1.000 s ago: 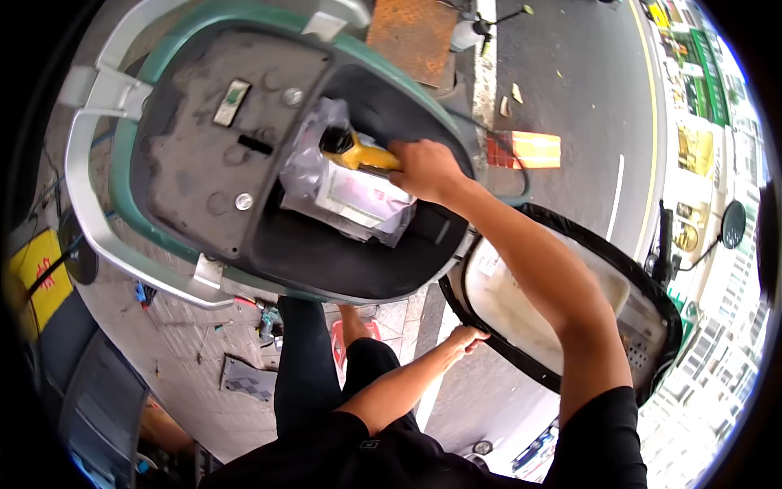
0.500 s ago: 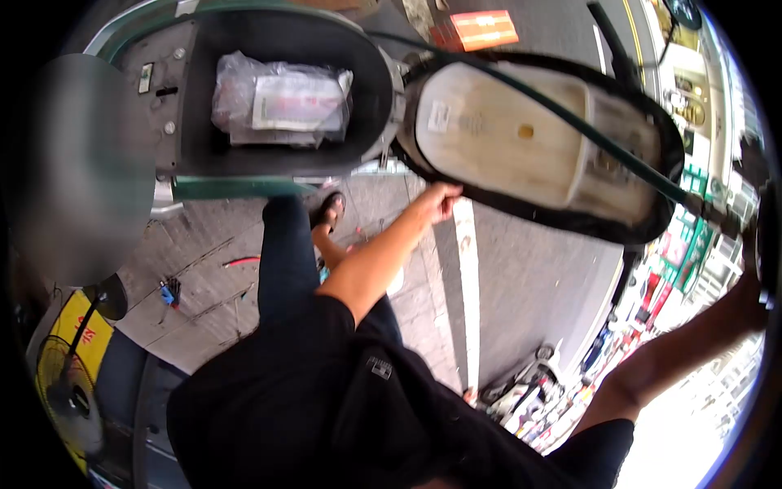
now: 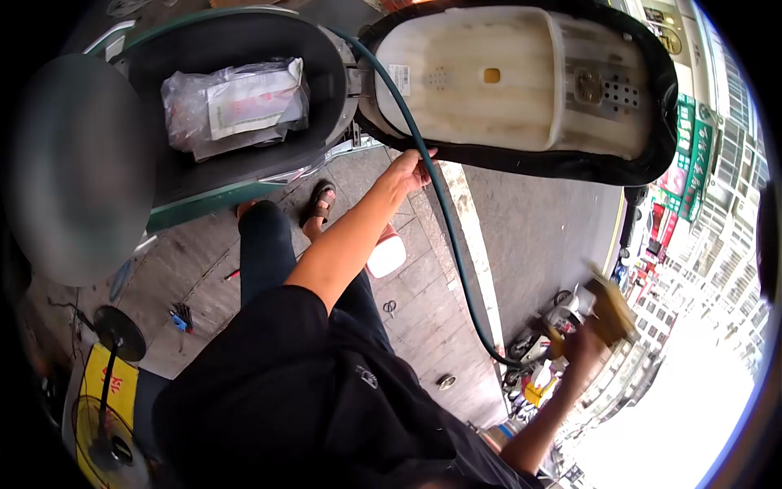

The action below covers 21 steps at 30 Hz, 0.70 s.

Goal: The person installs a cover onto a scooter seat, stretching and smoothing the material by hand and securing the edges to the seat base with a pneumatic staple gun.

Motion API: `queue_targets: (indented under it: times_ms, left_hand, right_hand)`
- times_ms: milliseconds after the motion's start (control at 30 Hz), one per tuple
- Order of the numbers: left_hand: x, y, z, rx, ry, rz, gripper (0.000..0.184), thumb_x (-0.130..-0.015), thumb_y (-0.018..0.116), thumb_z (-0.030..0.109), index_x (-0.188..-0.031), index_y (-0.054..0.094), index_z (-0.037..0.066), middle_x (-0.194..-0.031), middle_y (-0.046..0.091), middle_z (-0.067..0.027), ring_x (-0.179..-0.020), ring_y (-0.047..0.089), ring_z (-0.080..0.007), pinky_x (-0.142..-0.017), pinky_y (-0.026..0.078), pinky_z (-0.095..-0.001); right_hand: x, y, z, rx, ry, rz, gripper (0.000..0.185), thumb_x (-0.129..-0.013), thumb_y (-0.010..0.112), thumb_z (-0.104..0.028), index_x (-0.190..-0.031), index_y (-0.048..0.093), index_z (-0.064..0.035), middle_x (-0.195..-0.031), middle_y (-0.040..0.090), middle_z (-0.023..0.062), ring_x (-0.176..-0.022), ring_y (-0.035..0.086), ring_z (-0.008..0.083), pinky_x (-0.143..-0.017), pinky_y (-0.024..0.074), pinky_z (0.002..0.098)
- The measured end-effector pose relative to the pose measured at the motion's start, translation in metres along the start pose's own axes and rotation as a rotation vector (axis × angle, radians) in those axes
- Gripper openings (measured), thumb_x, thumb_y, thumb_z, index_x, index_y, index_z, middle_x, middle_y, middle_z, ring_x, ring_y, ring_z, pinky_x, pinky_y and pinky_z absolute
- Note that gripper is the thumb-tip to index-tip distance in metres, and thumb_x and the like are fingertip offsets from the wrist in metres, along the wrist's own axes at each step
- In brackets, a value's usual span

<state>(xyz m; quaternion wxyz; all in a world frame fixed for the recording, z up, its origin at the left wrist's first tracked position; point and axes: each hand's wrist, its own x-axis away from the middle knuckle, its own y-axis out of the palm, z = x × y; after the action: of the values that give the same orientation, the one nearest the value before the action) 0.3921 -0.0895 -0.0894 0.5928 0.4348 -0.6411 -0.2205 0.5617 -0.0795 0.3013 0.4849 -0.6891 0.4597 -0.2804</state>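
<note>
As our right hand (image 3: 580,346) closes around a blurred yellow tool (image 3: 612,310), our left hand (image 3: 410,171), fingers curled shut, grips the upturned seat (image 3: 497,90) at its near edge, beside the hose (image 3: 450,220); beyond, a plastic-wrapped packet (image 3: 252,99) lies inside the compartment (image 3: 244,39).

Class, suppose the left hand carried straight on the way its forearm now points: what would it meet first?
Most likely the black rim of the opened seat, right at the fingertips of the left hand. The dark green hose crosses there too; depth is unclear, so it might come first.
</note>
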Motion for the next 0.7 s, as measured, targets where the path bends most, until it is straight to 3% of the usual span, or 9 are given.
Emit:
queue_targets:
  times_ms: [100,133,167,200,233,333,567,633,700]
  left_hand:
    - [-0.007,-0.006,-0.003,0.016,-0.044,0.064,0.01,-0.081,0.071,0.013,-0.079,0.063,0.01,-0.076,0.064,-0.0077,-0.061,0.063,-0.0144,-0.051,0.049,-0.0303]
    - [-0.002,-0.002,-0.004,0.054,-0.019,0.057,0.01,-0.081,0.071,0.013,-0.079,0.062,0.01,-0.075,0.064,-0.0063,-0.062,0.063,-0.0148,-0.054,0.051,-0.0328]
    - [0.003,0.0,-0.006,0.093,0.008,0.055,0.01,-0.081,0.071,0.012,-0.08,0.062,0.009,-0.074,0.064,-0.005,-0.063,0.062,-0.0153,-0.057,0.053,-0.0353]
    - [0.0,-0.004,-0.007,0.11,0.013,0.028,0.01,-0.081,0.071,0.011,-0.082,0.061,0.009,-0.074,0.063,-0.003,-0.066,0.063,-0.0167,-0.063,0.056,-0.0407]
    - [0.01,0.003,-0.005,0.091,0.003,0.009,0.013,-0.081,0.071,0.012,-0.083,0.059,0.007,-0.07,0.059,-0.0017,-0.059,0.059,-0.0129,-0.056,0.052,-0.0318]
    - [-0.008,-0.008,-0.009,0.092,-0.022,-0.155,0.031,-0.081,0.074,0.016,-0.068,0.045,0.015,-0.058,0.041,0.0048,-0.042,0.036,-0.004,-0.042,0.029,-0.0203]
    - [-0.005,-0.015,-0.006,0.107,-0.099,-0.369,0.03,-0.081,0.074,0.018,-0.067,0.046,0.018,-0.054,0.036,0.0087,-0.039,0.032,-0.0033,-0.04,0.025,-0.0208]
    - [-0.01,-0.01,-0.01,0.06,-0.066,-0.12,0.026,-0.074,0.077,0.018,-0.087,0.058,0.005,-0.077,0.06,-0.0074,-0.039,0.033,-0.007,-0.038,0.029,-0.0218]
    - [-0.01,-0.008,-0.011,0.086,-0.082,-0.117,0.023,-0.074,0.077,0.016,-0.085,0.06,0.005,-0.075,0.061,-0.0074,-0.039,0.032,-0.0071,-0.037,0.029,-0.0226]
  right_hand:
    - [0.012,0.076,-0.005,0.128,0.077,-0.187,0.027,-0.079,0.069,-0.014,-0.099,0.064,0.0046,-0.095,0.068,0.012,-0.08,0.063,0.0181,-0.072,0.0512,0.0312]
    - [0.008,0.118,0.021,-0.052,-0.292,-0.185,0.027,-0.08,0.067,-0.015,-0.103,0.066,-0.0007,-0.078,0.068,0.0081,-0.064,0.061,0.0116,-0.059,0.0494,0.0314]
    - [0.012,0.142,0.0,-0.081,-0.035,-0.306,0.025,-0.08,0.067,-0.014,-0.099,0.066,0.0017,-0.077,0.068,0.0095,-0.064,0.062,0.0129,-0.061,0.0507,0.0327]
    - [0.011,0.165,-0.016,0.001,-0.123,-0.283,0.019,-0.081,0.068,-0.013,-0.089,0.067,0.0043,-0.07,0.067,0.0147,-0.065,0.067,0.0208,-0.061,0.0509,0.035]
    - [0.008,0.188,-0.002,0.085,-0.32,-0.195,0.019,-0.08,0.068,-0.015,-0.088,0.067,0.0029,-0.069,0.065,0.0208,-0.067,0.068,0.0318,-0.06,0.0509,0.0378]
    - [0.009,0.221,-0.003,0.155,-0.339,-0.188,0.022,-0.08,0.068,-0.017,-0.089,0.067,0.002,-0.074,0.065,0.0239,-0.073,0.067,0.0382,-0.062,0.0512,0.04]
    - [0.015,0.24,-0.028,0.208,-0.145,-0.188,0.025,-0.081,0.066,-0.019,-0.088,0.062,0.0047,-0.073,0.064,0.0227,-0.07,0.066,0.0371,-0.064,0.0486,0.0425]
    - [0.013,0.249,-0.024,0.232,-0.292,-0.026,0.025,-0.082,0.065,-0.018,-0.091,0.061,0.0044,-0.074,0.064,0.0239,-0.07,0.065,0.0395,-0.063,0.0486,0.0432]
    - [0.009,0.258,-0.018,0.242,-0.348,-0.01,0.025,-0.082,0.065,-0.018,-0.092,0.06,0.0034,-0.076,0.064,0.0248,-0.071,0.063,0.042,-0.063,0.0477,0.0465]
